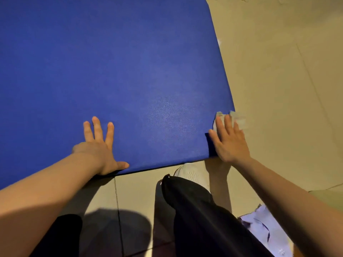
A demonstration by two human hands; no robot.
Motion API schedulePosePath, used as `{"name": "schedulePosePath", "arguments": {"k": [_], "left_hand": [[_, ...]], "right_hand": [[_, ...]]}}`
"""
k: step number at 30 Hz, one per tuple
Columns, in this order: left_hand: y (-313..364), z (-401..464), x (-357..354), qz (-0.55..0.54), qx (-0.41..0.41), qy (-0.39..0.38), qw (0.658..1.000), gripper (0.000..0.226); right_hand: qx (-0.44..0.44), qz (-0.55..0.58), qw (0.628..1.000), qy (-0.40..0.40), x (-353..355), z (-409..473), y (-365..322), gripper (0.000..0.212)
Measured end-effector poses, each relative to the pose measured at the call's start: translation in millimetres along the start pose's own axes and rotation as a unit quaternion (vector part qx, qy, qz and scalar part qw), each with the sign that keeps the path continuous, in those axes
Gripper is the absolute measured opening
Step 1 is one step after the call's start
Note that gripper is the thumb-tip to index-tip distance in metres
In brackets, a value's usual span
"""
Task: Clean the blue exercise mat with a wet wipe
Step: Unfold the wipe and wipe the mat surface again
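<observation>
Beige floor tiles (269, 75) bore the blue mat (111, 62), stretching away from us; our flat, open left hand (98, 145) steadied its near edge while our right hand (230, 141) pressed the wipe (239, 118) with straight fingers on its near right corner.

Both bare forearms reached forward and down from the lower corners of the view. The left hand (98, 145) lay flat, palm down, near the near edge of the mat (111, 62), its fingers straight and spread and pointing away from the person, the thumb stretched out to the right along that edge. The right hand (229, 140) pressed palm down at the mat's near right corner, fingers straight and close together, flat on top of the wet wipe (236, 117). Below, a bent leg in black trousers (194, 210) and a white shoe (191, 173) stood between the two arms.
</observation>
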State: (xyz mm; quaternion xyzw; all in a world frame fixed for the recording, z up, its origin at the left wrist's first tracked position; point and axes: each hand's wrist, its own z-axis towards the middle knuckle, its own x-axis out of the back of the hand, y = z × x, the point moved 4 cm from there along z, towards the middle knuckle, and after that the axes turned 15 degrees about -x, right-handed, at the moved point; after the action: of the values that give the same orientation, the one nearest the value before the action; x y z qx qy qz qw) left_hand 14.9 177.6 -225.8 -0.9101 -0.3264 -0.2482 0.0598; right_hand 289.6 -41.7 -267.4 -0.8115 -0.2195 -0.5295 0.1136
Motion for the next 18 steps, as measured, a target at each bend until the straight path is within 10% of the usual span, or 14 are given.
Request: {"name": "schedulePosePath", "arguments": {"k": [12,18], "left_hand": [[0.0,-6.9,2.2,0.062,0.03,-0.014,0.998,0.122],[2.0,-8.9,4.3,0.068,0.031,-0.018,0.997,0.121]], "right_hand": [[0.233,0.002,0.959,-0.16,-20.4,-101.9,-102.8,0.111],[0.155,-0.021,0.98,-0.126,-2.5,-72.9,-4.9,0.099]]}}
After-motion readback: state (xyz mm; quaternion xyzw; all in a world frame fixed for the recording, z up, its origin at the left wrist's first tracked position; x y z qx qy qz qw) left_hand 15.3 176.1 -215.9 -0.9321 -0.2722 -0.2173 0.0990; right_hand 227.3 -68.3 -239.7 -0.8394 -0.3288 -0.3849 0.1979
